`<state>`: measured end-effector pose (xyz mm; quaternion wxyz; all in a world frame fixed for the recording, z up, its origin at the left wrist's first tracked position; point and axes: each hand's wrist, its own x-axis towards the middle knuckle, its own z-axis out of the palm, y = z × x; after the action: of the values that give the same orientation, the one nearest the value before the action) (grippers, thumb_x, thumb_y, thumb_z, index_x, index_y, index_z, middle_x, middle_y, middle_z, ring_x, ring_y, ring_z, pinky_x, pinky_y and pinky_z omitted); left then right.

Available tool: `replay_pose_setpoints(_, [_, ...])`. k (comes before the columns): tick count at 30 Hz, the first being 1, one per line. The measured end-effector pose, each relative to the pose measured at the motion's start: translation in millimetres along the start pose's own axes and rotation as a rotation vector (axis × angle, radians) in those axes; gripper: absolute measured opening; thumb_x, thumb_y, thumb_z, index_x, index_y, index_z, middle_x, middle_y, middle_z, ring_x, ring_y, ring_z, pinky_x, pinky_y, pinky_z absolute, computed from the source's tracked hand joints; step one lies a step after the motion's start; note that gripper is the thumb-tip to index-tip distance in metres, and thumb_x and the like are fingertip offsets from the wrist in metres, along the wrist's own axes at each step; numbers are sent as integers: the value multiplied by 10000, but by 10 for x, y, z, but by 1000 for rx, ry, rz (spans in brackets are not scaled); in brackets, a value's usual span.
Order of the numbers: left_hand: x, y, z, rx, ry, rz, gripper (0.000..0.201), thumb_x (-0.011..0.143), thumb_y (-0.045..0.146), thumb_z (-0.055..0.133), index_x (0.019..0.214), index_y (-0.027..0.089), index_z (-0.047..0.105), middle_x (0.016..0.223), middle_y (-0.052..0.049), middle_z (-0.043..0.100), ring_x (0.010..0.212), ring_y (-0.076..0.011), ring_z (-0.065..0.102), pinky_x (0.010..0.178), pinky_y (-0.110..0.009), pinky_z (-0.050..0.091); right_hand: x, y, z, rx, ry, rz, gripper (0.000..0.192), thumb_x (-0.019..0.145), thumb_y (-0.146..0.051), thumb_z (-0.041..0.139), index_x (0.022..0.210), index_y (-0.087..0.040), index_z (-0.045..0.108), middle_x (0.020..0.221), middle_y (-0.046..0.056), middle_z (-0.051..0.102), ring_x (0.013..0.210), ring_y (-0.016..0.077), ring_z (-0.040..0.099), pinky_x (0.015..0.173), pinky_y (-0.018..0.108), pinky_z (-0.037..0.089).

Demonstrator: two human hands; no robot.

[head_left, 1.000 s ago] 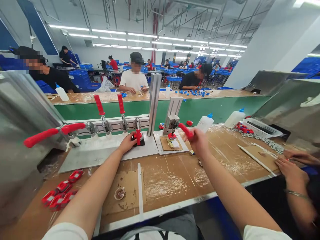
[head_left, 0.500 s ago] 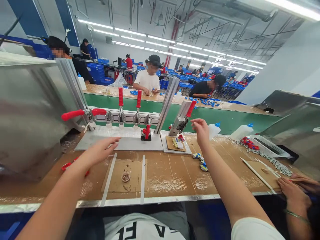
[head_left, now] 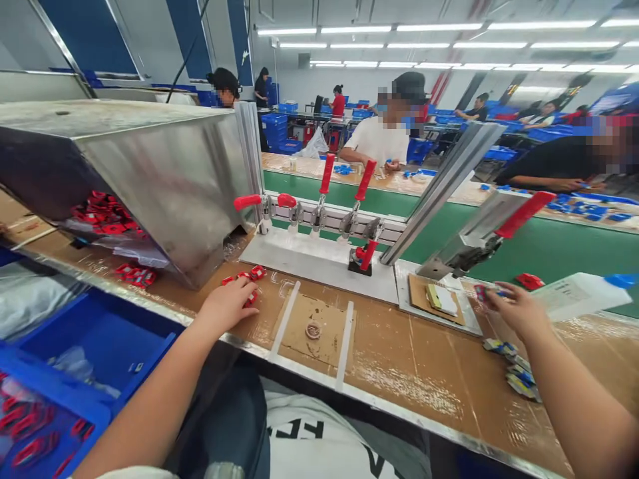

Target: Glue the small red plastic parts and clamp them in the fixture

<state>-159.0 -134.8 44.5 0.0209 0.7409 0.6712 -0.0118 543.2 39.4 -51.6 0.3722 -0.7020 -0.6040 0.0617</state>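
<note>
My left hand (head_left: 227,305) rests palm down on several small red parts (head_left: 248,276) lying on the bench beside the steel hopper; whether it grips one is hidden. My right hand (head_left: 514,307) pinches a small red part (head_left: 483,291) just right of the small press fixture (head_left: 469,243), whose red lever (head_left: 524,214) stands raised. A yellow-and-white pad (head_left: 441,299) lies on the cardboard under the press. A row of red-handled toggle clamps (head_left: 324,199) stands on the grey base plate (head_left: 314,259), one clamp (head_left: 364,256) pushed down on a black block.
A steel hopper (head_left: 160,173) holding red parts fills the left. Blue bins (head_left: 94,346) sit below the bench edge. Small blue-yellow parts (head_left: 514,376) lie at the right, beside a white glue bottle (head_left: 579,293). Other workers sit beyond the green conveyor (head_left: 549,246).
My view swung left. My left hand left the clamp and moved left onto the loose red parts. My right hand let go of the press lever, dropped and now holds a small red part.
</note>
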Motion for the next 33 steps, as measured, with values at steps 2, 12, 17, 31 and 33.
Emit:
replay_pose_setpoints(2, [-18,38,70,49,60,-23,365,881,388,761,1203,231,691,1271,-131,669,1084,-322,682,806,-365,536,24,-99,-9,195,144,127,738,738,-867,552,1262,-357,648,1065,269,728,856,480,735,696,739,538])
replay_pose_setpoints(12, [135,62,194,-200,168,32,196,913,348,714,1072,236,731,1165,-140,725,1208,-373,615,1079,-526,474,-1406,-2344,495,636,132,-316,326,972,-530,570,745,-307,641,712,65,624,616,251,547,554,441,403])
replay_pose_setpoints(17, [636,501,81,-865,110,167,382,915,412,714,1250,233,672,1291,-82,685,1169,-254,671,1037,-396,551,-1635,-3307,792,256,-811,-748,480,976,-520,618,631,-207,504,576,-9,538,545,124,394,577,302,250])
replay_pose_setpoints(31, [1377,1306,548,-1384,-95,358,575,791,352,852,1313,174,689,1218,-117,732,1012,-215,712,937,-354,565,-1774,-3291,1178,327,-890,-904,379,1019,-285,498,656,-224,407,602,-18,489,575,137,384,608,299,247])
replay_pose_setpoints(33, [1353,1285,559,-1323,-80,389,481,798,341,838,1239,181,735,1194,-110,721,1011,-215,696,909,-340,560,-1773,-3267,1188,419,-884,-842,398,1001,-274,496,644,-234,325,572,-41,407,550,126,337,591,292,243])
